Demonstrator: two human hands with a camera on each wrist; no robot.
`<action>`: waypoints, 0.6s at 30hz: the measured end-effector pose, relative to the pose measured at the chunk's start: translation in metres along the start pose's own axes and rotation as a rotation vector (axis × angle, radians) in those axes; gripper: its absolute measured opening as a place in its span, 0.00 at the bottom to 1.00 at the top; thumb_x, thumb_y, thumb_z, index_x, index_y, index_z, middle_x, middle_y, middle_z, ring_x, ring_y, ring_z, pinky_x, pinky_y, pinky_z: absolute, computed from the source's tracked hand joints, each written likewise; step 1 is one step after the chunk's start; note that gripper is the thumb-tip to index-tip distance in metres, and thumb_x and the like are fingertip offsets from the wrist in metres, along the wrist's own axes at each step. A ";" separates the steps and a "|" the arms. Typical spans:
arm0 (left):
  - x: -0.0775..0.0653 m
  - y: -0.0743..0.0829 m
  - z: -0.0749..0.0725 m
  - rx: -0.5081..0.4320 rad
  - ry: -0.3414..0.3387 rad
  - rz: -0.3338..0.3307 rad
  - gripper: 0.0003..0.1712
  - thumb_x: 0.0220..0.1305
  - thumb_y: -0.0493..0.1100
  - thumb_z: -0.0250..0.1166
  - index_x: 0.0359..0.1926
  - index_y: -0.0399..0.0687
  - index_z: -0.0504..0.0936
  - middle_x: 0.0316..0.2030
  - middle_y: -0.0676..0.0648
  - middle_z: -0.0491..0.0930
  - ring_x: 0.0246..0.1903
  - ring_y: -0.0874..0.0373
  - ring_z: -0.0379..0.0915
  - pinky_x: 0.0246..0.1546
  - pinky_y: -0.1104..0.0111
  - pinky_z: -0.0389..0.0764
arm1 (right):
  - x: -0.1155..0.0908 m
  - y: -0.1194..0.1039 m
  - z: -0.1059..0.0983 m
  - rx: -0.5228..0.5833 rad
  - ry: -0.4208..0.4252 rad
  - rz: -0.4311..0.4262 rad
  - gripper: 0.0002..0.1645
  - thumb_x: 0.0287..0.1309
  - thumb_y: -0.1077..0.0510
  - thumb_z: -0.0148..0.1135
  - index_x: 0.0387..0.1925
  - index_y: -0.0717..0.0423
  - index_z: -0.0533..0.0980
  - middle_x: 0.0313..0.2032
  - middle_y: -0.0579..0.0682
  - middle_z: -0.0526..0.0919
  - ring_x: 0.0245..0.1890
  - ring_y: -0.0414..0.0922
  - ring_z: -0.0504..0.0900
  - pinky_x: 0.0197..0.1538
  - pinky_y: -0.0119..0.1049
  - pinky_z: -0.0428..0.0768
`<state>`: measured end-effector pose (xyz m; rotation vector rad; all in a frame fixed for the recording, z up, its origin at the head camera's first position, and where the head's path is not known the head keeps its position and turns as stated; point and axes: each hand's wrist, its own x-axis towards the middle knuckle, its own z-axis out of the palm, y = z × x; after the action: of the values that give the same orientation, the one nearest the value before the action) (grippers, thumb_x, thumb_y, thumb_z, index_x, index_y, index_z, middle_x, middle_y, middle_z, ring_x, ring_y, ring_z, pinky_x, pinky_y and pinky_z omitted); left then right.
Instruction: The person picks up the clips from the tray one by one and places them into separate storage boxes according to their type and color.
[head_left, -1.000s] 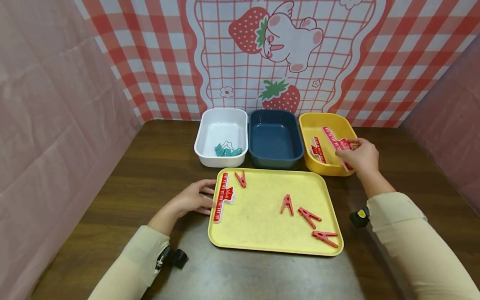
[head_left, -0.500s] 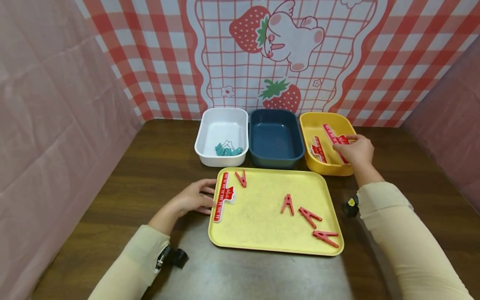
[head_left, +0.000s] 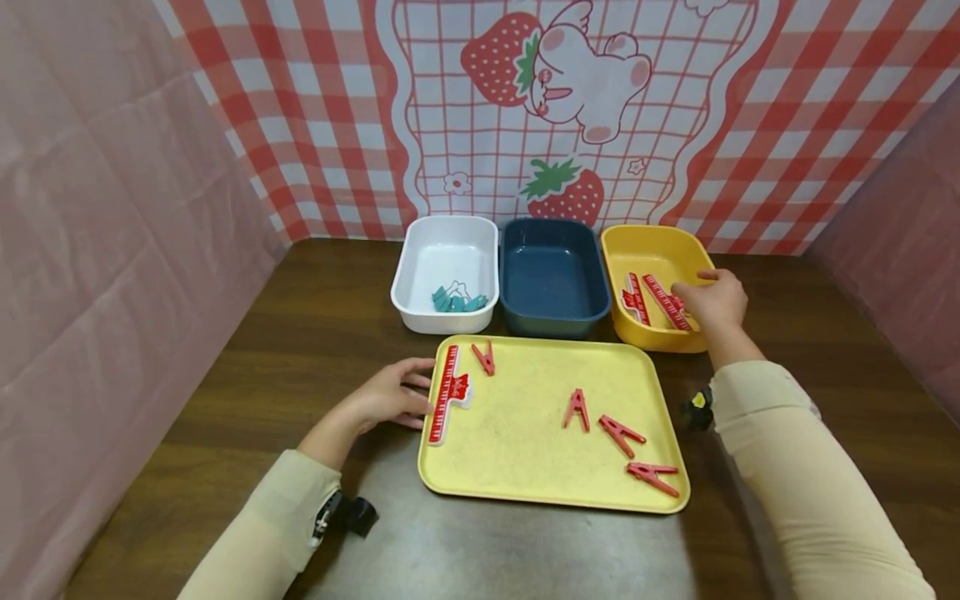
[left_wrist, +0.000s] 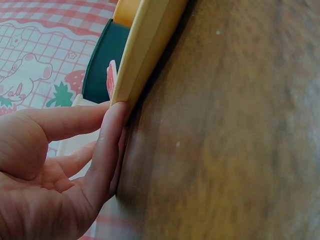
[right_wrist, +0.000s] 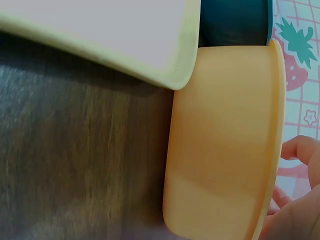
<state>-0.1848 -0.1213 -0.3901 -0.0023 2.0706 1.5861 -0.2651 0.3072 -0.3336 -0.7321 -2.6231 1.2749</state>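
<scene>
My left hand (head_left: 386, 396) is at the left edge of the yellow tray (head_left: 517, 467), its thumb and fingertips pinching the rim in the left wrist view. Just inside that edge lies a red-and-white ruler-shaped clip (head_left: 444, 400). Several red clothespins (head_left: 576, 410) are spread over the tray. My right hand (head_left: 718, 304) hangs over the front right rim of the yellow bin (head_left: 660, 337), thumb and fingers apart. Under it in the bin lies a second ruler clip (head_left: 663, 300), partly covered by the hand. A third ruler clip (head_left: 634, 298) rests to its left.
Left of the yellow bin stand a dark blue bin (head_left: 552, 321) and a white bin (head_left: 442, 323) holding teal binder clips (head_left: 459, 300). The three bins form a row behind the tray, before a checked cloth (head_left: 322, 117). Pink cloth hangs on both sides.
My right hand has moved left over the yellow bin and let go of a ruler clip, which now lies flat inside. My left hand has stayed at the tray edge.
</scene>
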 end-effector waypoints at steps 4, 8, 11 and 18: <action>0.000 0.000 0.000 0.000 0.001 -0.003 0.38 0.56 0.26 0.62 0.67 0.44 0.60 0.53 0.35 0.66 0.38 0.48 0.76 0.33 0.59 0.83 | 0.001 0.003 -0.004 0.034 0.011 0.012 0.39 0.57 0.47 0.58 0.65 0.62 0.61 0.58 0.62 0.66 0.51 0.52 0.67 0.58 0.44 0.72; 0.001 -0.001 -0.001 0.002 0.000 -0.004 0.38 0.57 0.26 0.62 0.67 0.45 0.60 0.53 0.35 0.66 0.38 0.48 0.76 0.33 0.59 0.83 | 0.000 0.006 -0.005 0.058 0.029 0.028 0.37 0.57 0.46 0.58 0.64 0.60 0.63 0.56 0.58 0.68 0.46 0.47 0.70 0.57 0.41 0.73; 0.001 -0.001 0.000 0.001 -0.002 -0.004 0.38 0.57 0.26 0.62 0.67 0.45 0.60 0.53 0.35 0.66 0.38 0.48 0.76 0.33 0.59 0.83 | -0.002 0.008 -0.007 0.077 0.028 0.035 0.38 0.57 0.45 0.58 0.64 0.59 0.63 0.56 0.58 0.68 0.46 0.46 0.70 0.56 0.40 0.74; 0.000 -0.001 0.000 -0.006 0.003 -0.003 0.38 0.56 0.25 0.61 0.67 0.44 0.60 0.53 0.35 0.66 0.38 0.48 0.76 0.33 0.59 0.83 | -0.009 0.010 -0.007 0.107 0.019 0.014 0.37 0.56 0.44 0.58 0.63 0.57 0.63 0.51 0.53 0.69 0.40 0.42 0.73 0.45 0.28 0.79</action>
<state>-0.1845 -0.1214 -0.3910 -0.0097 2.0674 1.5911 -0.2520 0.3128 -0.3361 -0.7423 -2.5168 1.3925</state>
